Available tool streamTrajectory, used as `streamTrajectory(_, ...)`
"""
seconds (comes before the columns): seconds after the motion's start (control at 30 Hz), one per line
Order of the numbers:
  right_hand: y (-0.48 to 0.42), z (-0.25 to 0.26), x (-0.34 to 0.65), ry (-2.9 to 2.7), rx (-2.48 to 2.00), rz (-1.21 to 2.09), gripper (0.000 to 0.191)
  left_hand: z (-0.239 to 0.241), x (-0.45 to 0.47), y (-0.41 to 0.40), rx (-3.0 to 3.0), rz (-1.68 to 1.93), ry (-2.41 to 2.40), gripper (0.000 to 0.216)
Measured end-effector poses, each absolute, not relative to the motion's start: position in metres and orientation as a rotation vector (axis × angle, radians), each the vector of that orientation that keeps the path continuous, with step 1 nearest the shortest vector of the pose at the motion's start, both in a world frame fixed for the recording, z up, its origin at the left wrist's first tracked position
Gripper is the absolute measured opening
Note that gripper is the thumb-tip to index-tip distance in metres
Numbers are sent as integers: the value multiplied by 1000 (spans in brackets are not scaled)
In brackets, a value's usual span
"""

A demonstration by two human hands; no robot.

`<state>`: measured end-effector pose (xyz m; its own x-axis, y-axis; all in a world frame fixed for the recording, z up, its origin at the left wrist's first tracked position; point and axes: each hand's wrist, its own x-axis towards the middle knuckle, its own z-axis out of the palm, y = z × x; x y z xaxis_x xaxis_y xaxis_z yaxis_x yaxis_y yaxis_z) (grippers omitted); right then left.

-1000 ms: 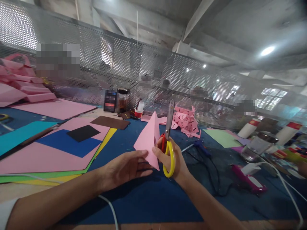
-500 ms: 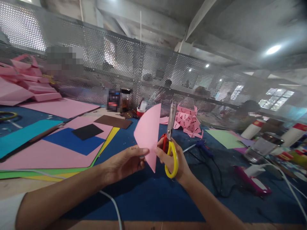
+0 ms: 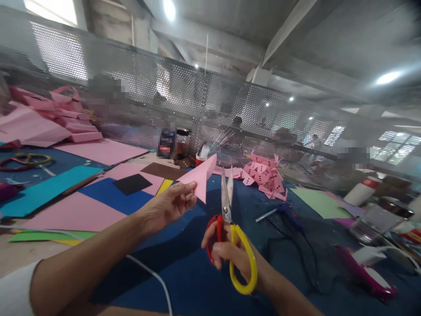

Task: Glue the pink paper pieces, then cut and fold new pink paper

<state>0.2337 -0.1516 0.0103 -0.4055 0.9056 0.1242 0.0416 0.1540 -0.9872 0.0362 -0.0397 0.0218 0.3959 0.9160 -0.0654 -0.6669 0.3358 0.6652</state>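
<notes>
Between the thumb and fingers of my left hand (image 3: 174,199) is a folded piece of pink paper (image 3: 201,177), its pointed tip turned up and to the right. My right hand (image 3: 232,250) is closed around a pair of scissors (image 3: 226,206) with one red and one yellow handle loop. The blades point upward and stand slightly apart. They are to the right of the pink paper and do not touch it. Both hands are above the dark blue mat (image 3: 148,281).
A pile of dotted pink cut-outs (image 3: 263,175) lies beyond the scissors. On the right are a blue glue gun (image 3: 291,215), a purple device (image 3: 365,272) and a glass jar (image 3: 379,219). Coloured sheets (image 3: 75,213) and a second pair of scissors (image 3: 33,160) lie left.
The pink paper has moved left and tilted in my left hand. My right hand has come away from it and lowered; the scissor blades have spread apart. The whole view has shifted.
</notes>
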Motion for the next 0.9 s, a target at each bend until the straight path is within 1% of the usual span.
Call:
streamTrajectory(0.13, -155, 1, 230, -1645, -875, 1558, 20, 21, 34, -29, 576, 1148, 406, 10)
streamTrajectory(0.27, -150, -11, 229, -1631, -878, 1656, 22, 22, 29, -23, 577, 1187, 373, 8)
streamTrajectory(0.4, -148, -12, 229, -1651, -937, 1631, 21, 24, 26, -21, 573, 1187, 369, 6)
streamTrajectory(0.67, -146, -9, 227, -1625, -979, 1577, 24, 23, 27, -23, 580, 1169, 371, 8)
streamTrajectory(0.8, -147, -8, 226, -1618, -981, 1564, 19, 22, 29, -25, 593, 1178, 385, 7)
streamTrajectory(0.9, -148, -7, 226, -1642, -981, 1544, 19, 22, 29, -25, 600, 1188, 392, 7)
